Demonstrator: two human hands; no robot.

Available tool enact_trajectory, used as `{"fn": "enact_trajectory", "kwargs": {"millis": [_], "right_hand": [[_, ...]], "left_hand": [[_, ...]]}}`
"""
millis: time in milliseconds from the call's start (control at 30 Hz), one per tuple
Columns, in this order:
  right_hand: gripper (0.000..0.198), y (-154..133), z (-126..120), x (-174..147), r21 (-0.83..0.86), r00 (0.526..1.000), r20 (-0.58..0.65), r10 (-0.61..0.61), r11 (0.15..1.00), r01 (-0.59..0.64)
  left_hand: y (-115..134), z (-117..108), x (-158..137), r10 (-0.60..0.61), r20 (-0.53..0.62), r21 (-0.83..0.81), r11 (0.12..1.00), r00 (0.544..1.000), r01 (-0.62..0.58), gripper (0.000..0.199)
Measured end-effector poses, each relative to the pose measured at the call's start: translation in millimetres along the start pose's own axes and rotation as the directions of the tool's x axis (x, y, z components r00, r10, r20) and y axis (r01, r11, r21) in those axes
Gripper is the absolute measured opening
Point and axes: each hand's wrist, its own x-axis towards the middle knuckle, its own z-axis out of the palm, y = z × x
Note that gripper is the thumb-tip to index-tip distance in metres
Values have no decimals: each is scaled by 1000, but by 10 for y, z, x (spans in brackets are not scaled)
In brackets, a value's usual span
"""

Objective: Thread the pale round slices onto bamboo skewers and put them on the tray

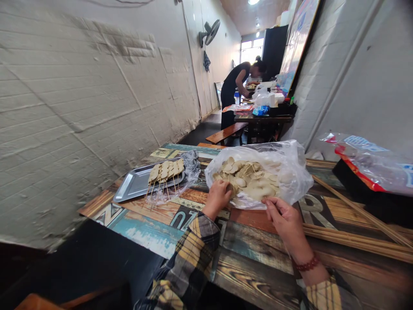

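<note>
An opened clear plastic bag (292, 189) lies on the table, heaped with thin, pale beige oval slices (238, 174). My left hand (220, 197) is at the bag's near left edge, fingers curled against the slices; its fingertips are partly hidden. At the near right edge my right hand (284, 215) is closed in a pinch, thumb against forefinger; what it pinches is too small to make out. To the left, a metal tray (132, 183) bears several skewers of slices (166, 170), their thin sticks pointing towards me over its edge.
Crumpled clear plastic (192, 165) lies beside the tray. Long thin wooden sticks (358, 241) lie at the right on the patterned table (251, 262). A black box (355, 185) with red-edged plastic packaging stands behind them. Farther back, a person (237, 82) bends over another table (261, 118).
</note>
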Motion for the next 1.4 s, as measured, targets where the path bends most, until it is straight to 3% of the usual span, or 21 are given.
{"fn": "enact_trajectory", "kwargs": {"millis": [267,367,433,533,600,667,733,800,900,1033,1200,1400], "right_hand": [[37,-17,-6,-13,-30,1000,7,-4,1000,4],[38,-11,-6,-13,-5,1000,7,8,1000,-8],[39,-9,-2,-14,17,1000,9,22,1000,-22],[37,-10,8,-19,32,1000,11,28,999,-28],[36,-11,14,-22,36,1000,18,18,999,-18],[35,-10,17,-21,31,1000,27,10,999,-10],[34,-10,17,-19,18,999,34,9,1000,-10],[33,-14,17,-17,13,999,35,9,1000,-9],[33,-26,20,-17,18,999,34,10,1000,-10],[32,-33,26,-21,20,999,36,5,1000,-6],[32,-33,25,-21,-6,999,39,2,1000,-1],[35,-33,25,-16,-25,999,48,-2,1000,3]], "left_hand": [[20,6,21,-96,-137,-165,984,986,73,6],[18,5,51,-153,-206,-326,942,966,80,8],[17,0,70,-236,-217,-532,842,947,88,13],[33,-12,82,-353,-108,-833,542,930,109,23],[57,-10,78,-374,-26,-917,379,927,128,28],[84,13,74,-361,10,-934,329,933,137,27],[98,63,74,-334,-7,-916,380,943,127,29],[91,131,74,-300,-60,-846,522,952,111,29],[52,216,62,-205,-177,-651,758,963,42,28],[29,213,14,-34,-230,-376,925,973,-57,28],[100,105,-31,18,-154,-51,998,988,-26,25],[185,35,-33,-35,-82,208,977,996,51,22]]}}
